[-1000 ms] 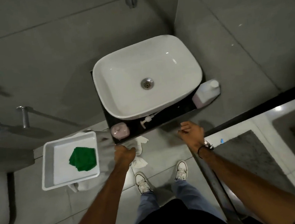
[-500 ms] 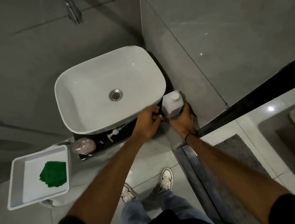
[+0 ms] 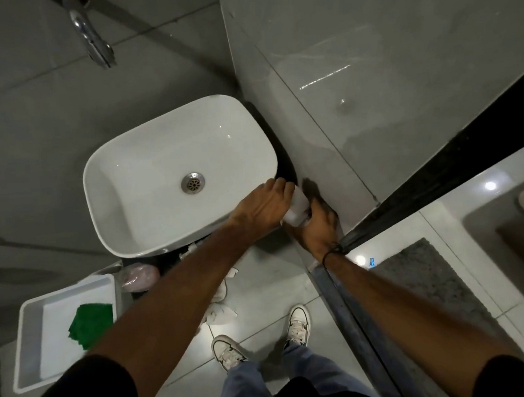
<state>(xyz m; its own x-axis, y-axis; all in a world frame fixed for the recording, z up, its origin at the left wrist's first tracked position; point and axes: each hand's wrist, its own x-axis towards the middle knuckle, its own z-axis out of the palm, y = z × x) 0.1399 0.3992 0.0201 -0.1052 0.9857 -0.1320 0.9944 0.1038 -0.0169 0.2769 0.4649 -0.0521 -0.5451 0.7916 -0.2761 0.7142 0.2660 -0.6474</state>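
Left hand (image 3: 266, 206): fingers curled round the bottle (image 3: 296, 209) from the basin side. Right hand (image 3: 318, 225): grips its opposite side. The bottle lies tilted between both hands, just right of the basin (image 3: 146, 189) rim.

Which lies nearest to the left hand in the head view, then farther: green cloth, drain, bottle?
1. bottle, gripped by the left hand, right of the sink.
2. drain, in the sink bowl, to the hand's left.
3. green cloth, in the tray, far lower left.
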